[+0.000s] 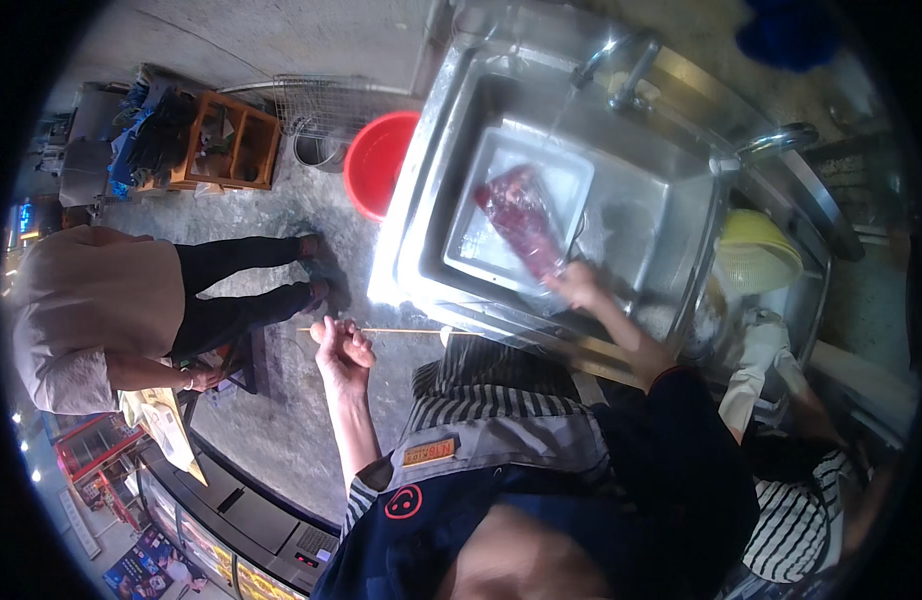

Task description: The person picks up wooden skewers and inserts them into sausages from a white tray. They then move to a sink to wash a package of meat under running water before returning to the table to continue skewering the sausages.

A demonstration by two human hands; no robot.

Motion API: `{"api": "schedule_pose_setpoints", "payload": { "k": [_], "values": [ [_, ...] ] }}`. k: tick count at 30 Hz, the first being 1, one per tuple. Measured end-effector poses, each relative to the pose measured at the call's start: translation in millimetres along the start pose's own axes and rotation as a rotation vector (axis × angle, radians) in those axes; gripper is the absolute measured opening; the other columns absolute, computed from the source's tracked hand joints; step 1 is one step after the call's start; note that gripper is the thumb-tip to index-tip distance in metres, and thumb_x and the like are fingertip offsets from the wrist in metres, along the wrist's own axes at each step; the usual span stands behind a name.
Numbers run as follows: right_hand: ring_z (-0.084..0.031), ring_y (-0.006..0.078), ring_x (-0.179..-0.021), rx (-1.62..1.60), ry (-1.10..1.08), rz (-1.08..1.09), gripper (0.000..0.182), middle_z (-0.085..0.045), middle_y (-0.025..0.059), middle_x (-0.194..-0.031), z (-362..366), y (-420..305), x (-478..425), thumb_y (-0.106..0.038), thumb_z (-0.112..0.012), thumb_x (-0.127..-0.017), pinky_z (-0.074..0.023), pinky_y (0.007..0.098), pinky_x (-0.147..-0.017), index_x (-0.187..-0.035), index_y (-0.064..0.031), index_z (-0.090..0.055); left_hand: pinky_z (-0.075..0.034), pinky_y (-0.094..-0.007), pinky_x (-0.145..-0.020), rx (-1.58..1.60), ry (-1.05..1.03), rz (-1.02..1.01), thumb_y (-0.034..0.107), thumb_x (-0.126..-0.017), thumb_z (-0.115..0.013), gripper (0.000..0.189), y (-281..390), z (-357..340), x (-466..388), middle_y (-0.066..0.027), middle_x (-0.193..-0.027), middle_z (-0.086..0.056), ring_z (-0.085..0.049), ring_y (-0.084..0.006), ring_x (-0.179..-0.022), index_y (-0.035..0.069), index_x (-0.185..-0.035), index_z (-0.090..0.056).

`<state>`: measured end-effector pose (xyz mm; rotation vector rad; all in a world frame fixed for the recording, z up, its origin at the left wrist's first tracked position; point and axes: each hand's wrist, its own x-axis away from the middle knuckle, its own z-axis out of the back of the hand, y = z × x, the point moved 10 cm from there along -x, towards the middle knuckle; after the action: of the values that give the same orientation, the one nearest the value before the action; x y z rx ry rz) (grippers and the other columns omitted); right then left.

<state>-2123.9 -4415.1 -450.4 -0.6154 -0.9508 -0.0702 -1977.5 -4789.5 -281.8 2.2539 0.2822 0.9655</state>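
Note:
My left hand (344, 346) is closed around a long thin wooden stick (401, 331), held level over the floor beside the sink. My right hand (575, 285) reaches into the stainless steel sink (632, 195) and grips the near end of a clear plastic bag of dark red contents (522, 217), which look like meat. The bag lies slanted across a white plastic tray (573, 171) on the sink bottom. Motion blurs the right hand and the bag a little.
A faucet (633, 79) stands at the sink's far rim. On the right, a co-worker's white-gloved hands (765, 337) work in another basin near a yellow colander (761, 251). A red basin (378, 165) sits on the floor. Another person (108, 315) stands at left.

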Motion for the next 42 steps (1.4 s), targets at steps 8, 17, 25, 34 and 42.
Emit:
{"api": "schedule_pose_setpoints", "payload": {
  "k": [8, 17, 25, 34, 42],
  "values": [
    [-0.058, 0.0328, -0.099, 0.232, 0.203, 0.191, 0.017, -0.060, 0.0194, -0.103, -41.3, -74.2, -87.2, -0.013, -0.055, -0.081, -0.0474, 0.0425, -0.082, -0.094, -0.0048, -0.063, -0.042, -0.0268, -0.051, -0.037, -0.068, -0.026, 0.027, -0.089, -0.052, 0.022, 1.9, -22.1, -13.8, -0.0051, -0.074, -0.050, -0.048, -0.0151, -0.058, 0.012, -0.075, -0.046],
    [-0.056, 0.0353, -0.100, 0.322, 0.134, 0.068, 0.043, -0.060, 0.0217, -0.102, -36.1, -48.2, -85.2, -0.031, -0.060, -0.081, -0.0466, 0.0416, -0.083, -0.115, -0.0049, -0.054, -0.043, -0.0264, -0.050, -0.084, 0.022, -0.065, 0.027, -0.088, -0.054, 0.021, 9.7, -2.5, -2.5, -0.0052, -0.074, -0.049, -0.050, -0.0153, -0.059, 0.012, -0.077, -0.045],
    [0.000, 0.0524, -0.128, 0.633, 0.477, 0.458, 0.094, 0.005, 0.0286, -0.142, 51.6, -176.1, -130.5, -0.038, -0.074, -0.064, -0.0038, 0.0609, -0.103, -0.140, -0.0222, -0.021, -0.043, -0.0263, -0.050, -0.127, -0.024, -0.044, 0.026, -0.088, -0.054, 0.020, 8.4, -15.5, -16.5, -0.0050, -0.074, -0.048, -0.049, -0.0153, -0.057, 0.013, -0.077, -0.042],
    [0.017, 0.0502, -0.127, 0.930, 0.138, 0.404, 0.093, 0.014, 0.0268, -0.142, 24.0, -164.5, -149.0, -0.032, -0.076, -0.062, 0.0049, 0.0534, -0.106, -0.139, -0.0195, -0.026, -0.044, -0.0260, -0.048, -0.125, -0.004, -0.078, 0.023, -0.088, -0.055, 0.018, 14.7, -12.6, -16.7, -0.0039, -0.074, -0.052, -0.052, -0.0148, -0.057, 0.015, -0.078, -0.043],
    [-0.061, 0.0256, -0.052, -1.096, 0.808, 0.236, 0.054, -0.063, 0.0175, -0.073, 266.2, -30.8, -43.1, -0.045, -0.045, -0.088, -0.0514, 0.0319, -0.041, -0.090, 0.0077, -0.057, -0.042, -0.0256, -0.048, -0.104, 0.000, -0.092, 0.025, -0.088, -0.054, 0.019, 23.5, -9.3, 0.2, -0.0030, -0.072, -0.049, -0.047, -0.0139, -0.056, 0.013, -0.077, -0.045]
  ]
}}
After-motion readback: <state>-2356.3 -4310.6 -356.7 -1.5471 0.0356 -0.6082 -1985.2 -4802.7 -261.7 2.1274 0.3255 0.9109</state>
